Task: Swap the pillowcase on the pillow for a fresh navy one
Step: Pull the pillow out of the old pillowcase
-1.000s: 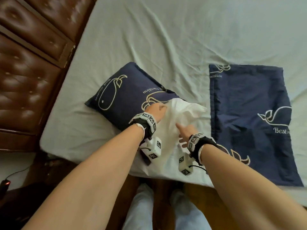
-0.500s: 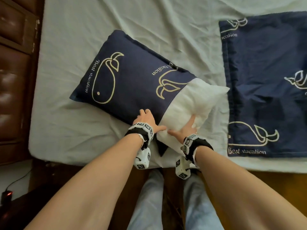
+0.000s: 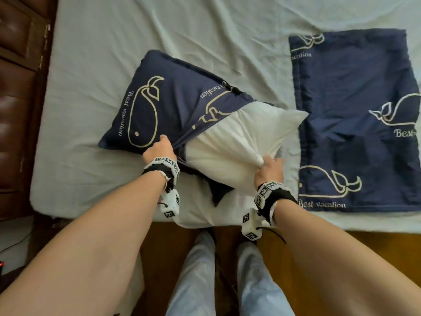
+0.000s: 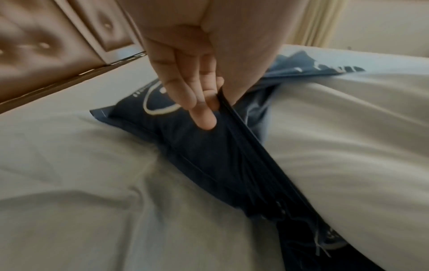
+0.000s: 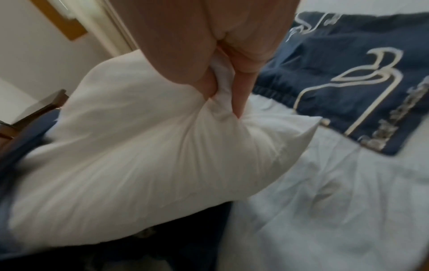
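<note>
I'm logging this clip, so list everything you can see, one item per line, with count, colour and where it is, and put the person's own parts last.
pillow: 1, white, mid-bed, half out of its case
pillowcase on the pillow: 1, navy with cream whale print, covering the pillow's left part
spare pillowcase: 1, navy, same print, flat on the bed to the right
bed sheet: 1, pale, covering the mattress
headboard: 1, brown tufted, at left
floor: wooden, below the bed edge
wrist bands: 2, black and white, one per wrist
legs: 2, in light trousers
left hand: pinches the case's open edge
right hand: grips a pillow corner
</note>
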